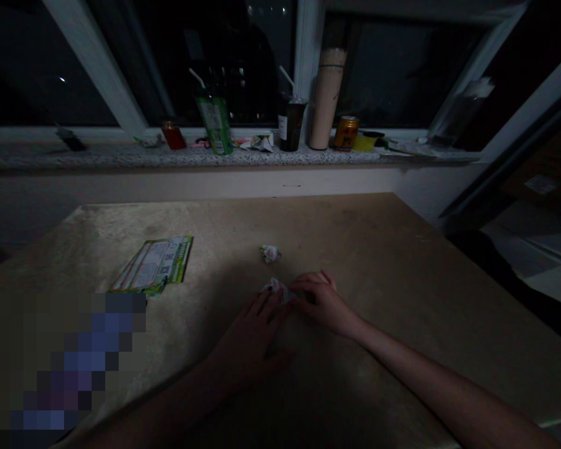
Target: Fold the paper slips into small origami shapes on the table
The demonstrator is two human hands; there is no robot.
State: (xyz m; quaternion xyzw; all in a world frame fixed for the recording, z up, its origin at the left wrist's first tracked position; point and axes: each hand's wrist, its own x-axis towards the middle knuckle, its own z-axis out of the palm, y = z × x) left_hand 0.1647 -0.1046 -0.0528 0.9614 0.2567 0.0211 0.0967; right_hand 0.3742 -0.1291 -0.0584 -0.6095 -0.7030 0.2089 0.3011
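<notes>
Both hands meet over a small folded piece of printed paper (pixel 280 290) on the brown table. My left hand (pixel 255 324) lies flat, its fingers stretched out and their tips resting on the paper's left and near part. From the other side comes my right hand (pixel 325 302), its fingers bent and closed at the paper's right edge. The fingers cover part of the paper, so its full shape is hidden. A little farther off sits a second small folded paper piece (pixel 270 252), white with green and red print, touched by neither hand.
Several green and white printed leaflets (pixel 156 265) overlap at the left, near a pixelated blue area. Along the granite sill (pixel 140 156) stand a green can (pixel 217 125), a dark cup (pixel 290 128), a tall pale flask (pixel 326 103) and a gold can (pixel 346 133). The light is dim.
</notes>
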